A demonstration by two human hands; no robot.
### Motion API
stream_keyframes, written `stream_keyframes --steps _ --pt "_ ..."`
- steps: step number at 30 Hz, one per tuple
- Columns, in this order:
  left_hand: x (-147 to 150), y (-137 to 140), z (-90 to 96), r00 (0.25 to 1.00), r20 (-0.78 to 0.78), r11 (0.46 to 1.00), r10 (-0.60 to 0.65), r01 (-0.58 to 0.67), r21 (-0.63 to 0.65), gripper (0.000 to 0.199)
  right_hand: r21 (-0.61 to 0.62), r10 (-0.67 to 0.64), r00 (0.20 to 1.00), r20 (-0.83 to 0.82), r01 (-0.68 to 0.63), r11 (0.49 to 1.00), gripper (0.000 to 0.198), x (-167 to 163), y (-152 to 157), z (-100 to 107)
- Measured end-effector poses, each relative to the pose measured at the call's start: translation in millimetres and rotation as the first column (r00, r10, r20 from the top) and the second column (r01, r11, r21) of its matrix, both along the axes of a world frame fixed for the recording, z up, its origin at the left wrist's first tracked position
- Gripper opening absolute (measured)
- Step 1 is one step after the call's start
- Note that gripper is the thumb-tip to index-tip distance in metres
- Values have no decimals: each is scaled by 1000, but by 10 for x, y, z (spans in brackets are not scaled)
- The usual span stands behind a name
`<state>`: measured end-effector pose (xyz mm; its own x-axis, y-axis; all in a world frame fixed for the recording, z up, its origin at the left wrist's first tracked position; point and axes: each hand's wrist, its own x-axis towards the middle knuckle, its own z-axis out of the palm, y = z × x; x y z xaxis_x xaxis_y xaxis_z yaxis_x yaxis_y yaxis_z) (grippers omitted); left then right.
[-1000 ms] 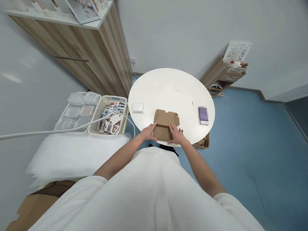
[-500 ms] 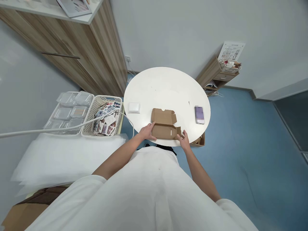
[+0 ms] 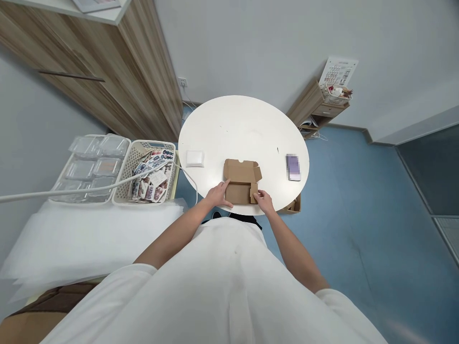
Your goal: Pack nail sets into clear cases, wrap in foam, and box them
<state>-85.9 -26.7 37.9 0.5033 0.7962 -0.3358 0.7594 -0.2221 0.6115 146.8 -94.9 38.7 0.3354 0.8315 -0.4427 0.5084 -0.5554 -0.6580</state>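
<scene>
A brown cardboard box (image 3: 238, 193) lies near the front edge of the round white table, its lid (image 3: 241, 170) folded back away from me. My left hand (image 3: 218, 195) braces the box's left end, thumb and fingers spread apart around the corner. At the right end, my right hand (image 3: 264, 201) has its fingers closed on the side flap (image 3: 254, 192), which is folded inward over the box. A flat white packet (image 3: 195, 158) rests to the left of the box. On the right side of the table lies a purple and white packet (image 3: 293, 167), partly blurred.
Left of the table (image 3: 244, 124) stands a basket (image 3: 125, 184) of printed cards, beside a tray of clear plastic boxes (image 3: 84, 169). A white cable (image 3: 89, 190) crosses over them. An open carton (image 3: 294, 206) sits on the floor under the table's right edge.
My right hand has moved left and folded the box's right side flap upward and inward. My left hand stays at the left end. The view has shifted slightly.
</scene>
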Motion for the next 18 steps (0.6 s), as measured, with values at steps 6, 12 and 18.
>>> stream_keyframes --steps 6,12,18 --pt "44 -87 0 1000 -2 1000 25 -25 -12 116 -172 182 926 332 -130 976 23 -61 90 -44" --pt "55 -134 -26 997 13 997 71 -70 -13 117 -220 248 873 421 -167 961 18 -101 131 -60" --pt "211 -132 -98 987 72 988 143 -137 -76 107 -188 152 930 336 -91 978 34 25 198 -34"
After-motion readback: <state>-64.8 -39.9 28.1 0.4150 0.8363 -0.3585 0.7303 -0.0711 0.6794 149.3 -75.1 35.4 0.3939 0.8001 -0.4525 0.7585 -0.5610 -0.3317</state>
